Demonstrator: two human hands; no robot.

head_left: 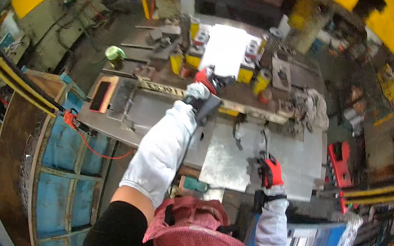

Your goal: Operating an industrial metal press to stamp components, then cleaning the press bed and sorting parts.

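Observation:
My left hand (210, 79), in a red and black glove, reaches forward to the near edge of a bright, pale metal sheet (224, 49) in the die. Its fingers are small and blurred, so their grip is unclear. A dark grey flat piece (208, 108) shows beside that wrist. My right hand (271, 172), gloved alike, is closed around a thin metal rod-like tool (265, 141) that points away from me. Beneath it lie flat grey metal sheets (228, 155) on the press bed. White sleeves cover both forearms.
Yellow and red posts (262, 82) flank the die. A phone-like dark slab (101, 95) lies at the left, near a green-topped container (114, 53). Crumpled rag (315, 109) sits at the right. A blue-panelled rack (60, 151) and red stand (340, 164) stand at the sides.

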